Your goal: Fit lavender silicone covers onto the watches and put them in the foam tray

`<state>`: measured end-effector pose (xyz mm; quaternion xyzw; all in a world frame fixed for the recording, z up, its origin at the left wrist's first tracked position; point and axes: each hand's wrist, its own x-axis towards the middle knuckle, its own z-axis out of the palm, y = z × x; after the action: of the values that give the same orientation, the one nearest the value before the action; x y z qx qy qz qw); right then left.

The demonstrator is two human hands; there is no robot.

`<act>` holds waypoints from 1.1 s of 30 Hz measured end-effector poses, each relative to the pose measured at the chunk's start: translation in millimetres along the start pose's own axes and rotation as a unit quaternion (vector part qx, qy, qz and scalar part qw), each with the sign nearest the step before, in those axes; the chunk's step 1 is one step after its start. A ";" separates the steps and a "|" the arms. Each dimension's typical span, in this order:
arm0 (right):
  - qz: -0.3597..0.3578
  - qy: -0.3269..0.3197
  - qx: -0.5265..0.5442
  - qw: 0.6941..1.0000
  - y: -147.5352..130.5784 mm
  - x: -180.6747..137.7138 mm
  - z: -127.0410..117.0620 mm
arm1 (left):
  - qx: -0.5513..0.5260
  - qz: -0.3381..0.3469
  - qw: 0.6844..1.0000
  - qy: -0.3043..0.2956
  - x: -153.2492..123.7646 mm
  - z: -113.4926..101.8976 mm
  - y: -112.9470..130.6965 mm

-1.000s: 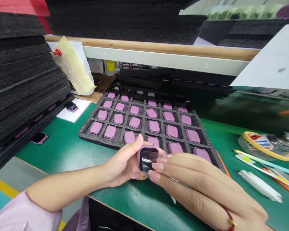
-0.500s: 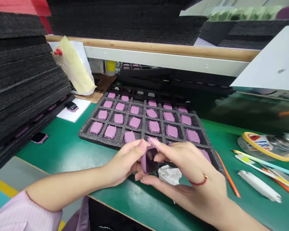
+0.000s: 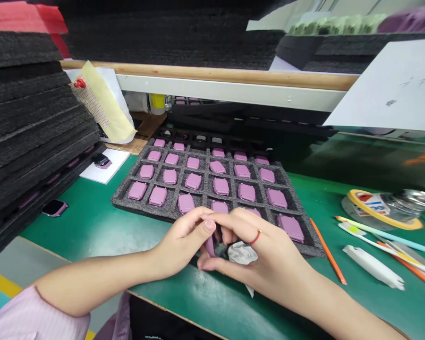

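A smartwatch body [image 3: 210, 247] with a purple case and dark screen is held between my two hands, above the table's front part. My left hand [image 3: 186, 240] is closed on its left side, thumb on top. Fingers of my right hand [image 3: 265, 248] reach over its upper end, and the right thumb presses at its lower edge; they hide most of the screen. Crumpled white cloth [image 3: 241, 252] shows beneath the right palm; I cannot tell whether it is gripped or lying down. Just behind stands the dark foam tray [image 3: 145, 204] with purple watch cases in its compartments.
Black foam trays [image 3: 38, 113] are stacked at left. Nearby lie one watch [image 3: 55, 208] and another watch [image 3: 101, 160] on white card [image 3: 115, 165]. At right are an orange stick [image 3: 327, 250], a toothbrush [image 3: 361, 233], a white tool [image 3: 373, 267] and a glass jar [image 3: 382, 210]. A shelf [image 3: 212, 89] crosses above.
My right fingers have come over the watch's upper end, toward my left thumb, covering more of its screen. The view has shifted slightly, so the tray and tools appear further left.
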<state>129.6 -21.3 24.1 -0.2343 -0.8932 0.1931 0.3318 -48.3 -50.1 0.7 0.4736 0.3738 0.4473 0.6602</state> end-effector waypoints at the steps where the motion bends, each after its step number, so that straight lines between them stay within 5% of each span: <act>1: 0.005 -0.006 0.009 1.000 0.2 -0.5 0.5 | -0.006 -0.007 1.000 -0.006 0.2 -0.3 -0.2; 12: 0.110 0.033 0.192 0.975 -6.7 0.4 2.4 | -0.102 -0.044 0.994 0.009 1.2 -0.9 7.5; 16: 0.094 0.035 0.166 0.981 -4.3 -0.7 6.1 | -0.099 -0.038 0.994 0.001 1.7 -1.1 7.4; 24: -0.003 0.035 0.027 0.999 5.2 9.6 0.4 | 0.040 0.030 0.994 0.099 -1.2 -1.3 6.7; 28: 0.053 0.021 -0.024 0.998 33.5 35.1 -10.0 | -0.032 -0.022 0.994 0.106 6.3 -2.3 4.6; 33: 0.185 0.035 -0.101 0.977 107.2 97.6 1.7 | -0.011 -0.036 0.997 0.064 12.0 -4.4 -0.2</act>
<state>94.2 119.1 18.3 -0.4344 -0.8370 0.1520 0.2960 -48.5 -37.5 -1.5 0.4227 0.4276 0.4568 0.6556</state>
